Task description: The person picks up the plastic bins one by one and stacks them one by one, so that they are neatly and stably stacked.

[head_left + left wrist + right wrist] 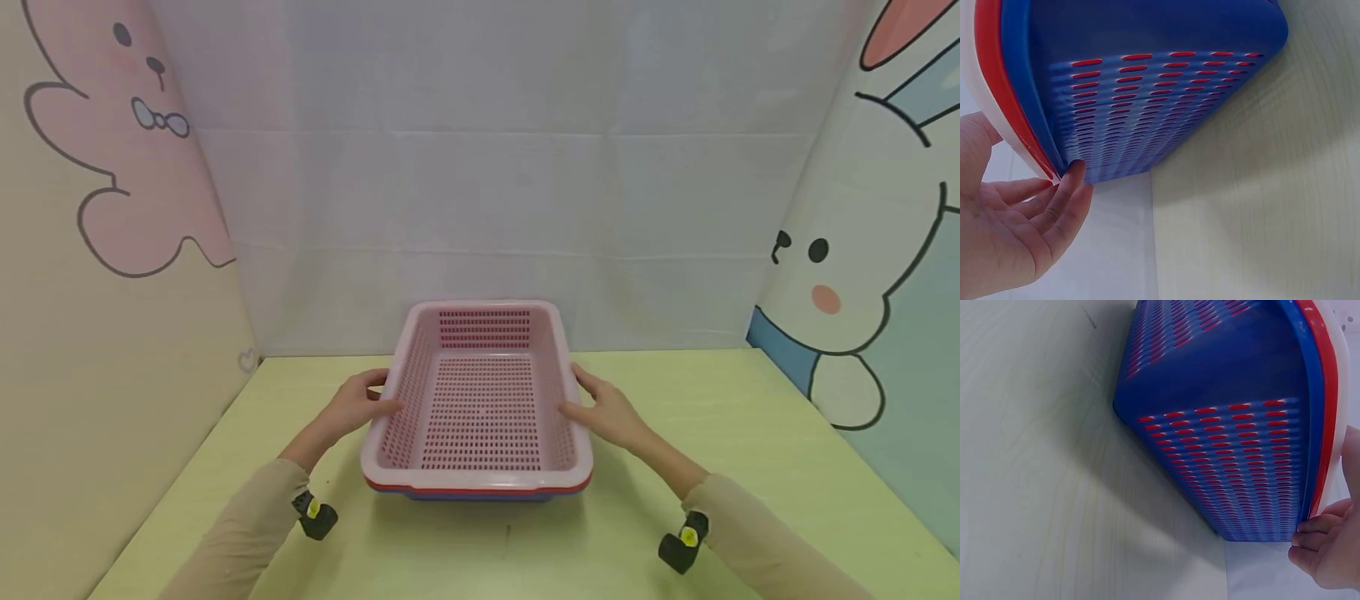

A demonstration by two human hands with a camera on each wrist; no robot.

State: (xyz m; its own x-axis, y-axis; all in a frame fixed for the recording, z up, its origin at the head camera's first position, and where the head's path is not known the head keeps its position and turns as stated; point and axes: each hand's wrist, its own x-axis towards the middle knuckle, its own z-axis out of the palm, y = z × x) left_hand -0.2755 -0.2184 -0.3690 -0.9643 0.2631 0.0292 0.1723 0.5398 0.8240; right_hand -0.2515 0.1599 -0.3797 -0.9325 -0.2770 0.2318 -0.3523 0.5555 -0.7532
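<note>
Three plastic baskets sit nested in one stack in the middle of the table. The pink basket (483,417) is on top, with slotted walls and floor. Beneath it, the red basket (1330,381) shows as a thin rim. Outermost is the blue basket (1116,106), red showing through its slots. My left hand (360,402) grips the stacked rims at the left side, thumb over the top and fingers underneath. On the opposite side my right hand (609,412) holds the rims the same way, its fingertips (1310,540) curled under the blue edge.
The pale yellow-green table (675,400) extends on both sides of the stack. A white sheet (487,192) hangs behind it. Side panels carry cartoon drawings, a pink figure (142,167) at left and a white rabbit (847,250) at right.
</note>
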